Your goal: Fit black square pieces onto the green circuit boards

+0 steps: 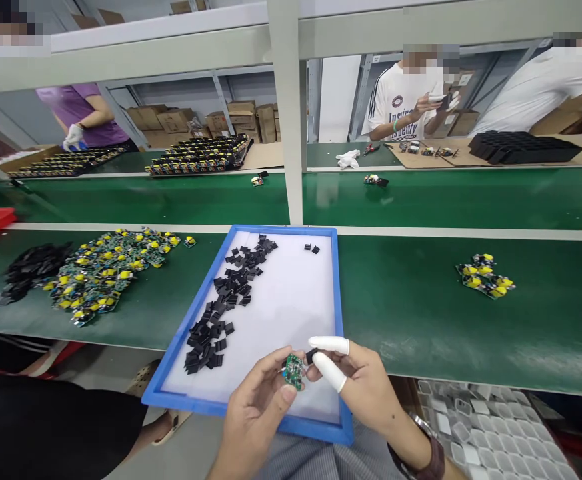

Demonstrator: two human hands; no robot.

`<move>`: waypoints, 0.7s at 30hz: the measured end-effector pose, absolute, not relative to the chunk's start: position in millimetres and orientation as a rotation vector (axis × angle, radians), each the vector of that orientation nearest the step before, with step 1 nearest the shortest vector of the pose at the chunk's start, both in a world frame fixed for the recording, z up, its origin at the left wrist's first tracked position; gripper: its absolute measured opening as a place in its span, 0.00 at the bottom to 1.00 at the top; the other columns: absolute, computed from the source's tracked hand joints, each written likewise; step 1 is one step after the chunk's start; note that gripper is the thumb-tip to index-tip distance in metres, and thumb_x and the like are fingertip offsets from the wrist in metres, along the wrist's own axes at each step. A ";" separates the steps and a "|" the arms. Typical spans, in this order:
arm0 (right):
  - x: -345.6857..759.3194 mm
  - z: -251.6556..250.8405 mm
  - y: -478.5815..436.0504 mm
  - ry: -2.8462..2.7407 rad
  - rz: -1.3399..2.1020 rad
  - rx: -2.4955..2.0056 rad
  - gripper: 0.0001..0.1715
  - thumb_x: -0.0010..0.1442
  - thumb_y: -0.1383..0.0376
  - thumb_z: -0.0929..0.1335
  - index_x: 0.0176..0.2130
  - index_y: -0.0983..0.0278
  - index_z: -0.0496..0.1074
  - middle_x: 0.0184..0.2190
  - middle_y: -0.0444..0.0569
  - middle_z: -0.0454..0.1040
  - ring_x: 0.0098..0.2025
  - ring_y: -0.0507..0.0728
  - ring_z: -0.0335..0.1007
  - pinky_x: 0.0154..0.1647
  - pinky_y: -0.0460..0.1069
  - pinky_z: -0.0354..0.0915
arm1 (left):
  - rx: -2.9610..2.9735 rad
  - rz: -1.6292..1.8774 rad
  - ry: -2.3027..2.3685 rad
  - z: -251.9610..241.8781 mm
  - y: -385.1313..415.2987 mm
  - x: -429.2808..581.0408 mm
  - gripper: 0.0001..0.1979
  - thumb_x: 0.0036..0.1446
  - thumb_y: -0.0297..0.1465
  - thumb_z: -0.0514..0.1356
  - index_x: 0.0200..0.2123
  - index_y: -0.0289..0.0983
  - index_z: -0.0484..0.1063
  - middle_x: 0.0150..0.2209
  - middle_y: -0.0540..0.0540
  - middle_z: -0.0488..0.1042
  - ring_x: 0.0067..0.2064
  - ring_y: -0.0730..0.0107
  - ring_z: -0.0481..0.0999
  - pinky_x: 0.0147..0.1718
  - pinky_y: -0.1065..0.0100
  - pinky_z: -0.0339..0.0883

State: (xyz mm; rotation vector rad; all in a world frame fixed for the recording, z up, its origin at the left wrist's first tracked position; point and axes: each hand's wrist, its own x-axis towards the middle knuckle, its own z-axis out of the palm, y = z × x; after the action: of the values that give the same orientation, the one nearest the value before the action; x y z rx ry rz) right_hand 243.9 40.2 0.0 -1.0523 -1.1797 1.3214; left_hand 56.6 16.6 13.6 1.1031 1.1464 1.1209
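Note:
My left hand pinches a small green circuit board between thumb and fingers, above the near end of a blue-rimmed tray. Close beside it, my right hand, with white finger cots on two fingertips, grips a small black piece at the board's right edge. Whether the piece touches the board I cannot tell. Many similar black pieces lie scattered along the tray's left side. Two more black pieces rest near its far right corner.
Left of the tray lies a heap of circuit boards with yellow parts, beside dark flat pieces. A small board cluster sits to the right. A post rises beyond the tray. Co-workers stand across the green belt.

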 end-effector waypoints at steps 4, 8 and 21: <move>243.4 0.6 39.4 -1.119 1.362 -1.028 0.14 0.65 0.57 0.72 0.46 0.63 0.80 0.32 0.52 0.85 0.33 0.60 0.85 0.39 0.52 0.81 | 0.954 1.146 1.123 18.3 18.3 58.3 0.20 0.61 0.38 0.67 0.55 0.39 0.78 0.53 0.37 0.81 0.40 0.59 0.83 0.43 0.62 0.78; 241.9 3.5 39.2 -1.171 1.332 -1.037 0.11 0.65 0.60 0.72 0.44 0.63 0.80 0.33 0.52 0.85 0.33 0.59 0.84 0.39 0.52 0.80 | 0.965 1.118 1.068 18.3 20.9 58.6 0.20 0.62 0.37 0.66 0.56 0.39 0.77 0.52 0.37 0.82 0.39 0.60 0.83 0.44 0.61 0.77; 281.9 -9.4 108.7 -1.694 0.481 -1.307 0.07 0.68 0.63 0.67 0.40 0.61 0.76 0.38 0.50 0.77 0.41 0.59 0.75 0.46 0.55 0.71 | 1.549 1.116 1.305 11.1 29.1 40.6 0.19 0.59 0.37 0.67 0.54 0.45 0.81 0.51 0.41 0.82 0.49 0.54 0.79 0.50 0.64 0.74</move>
State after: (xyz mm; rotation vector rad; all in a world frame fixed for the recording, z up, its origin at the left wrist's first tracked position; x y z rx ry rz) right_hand 281.9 108.7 -9.4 -1.3070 -1.6937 0.4809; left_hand 40.6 29.1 11.1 1.5489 1.3046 1.1157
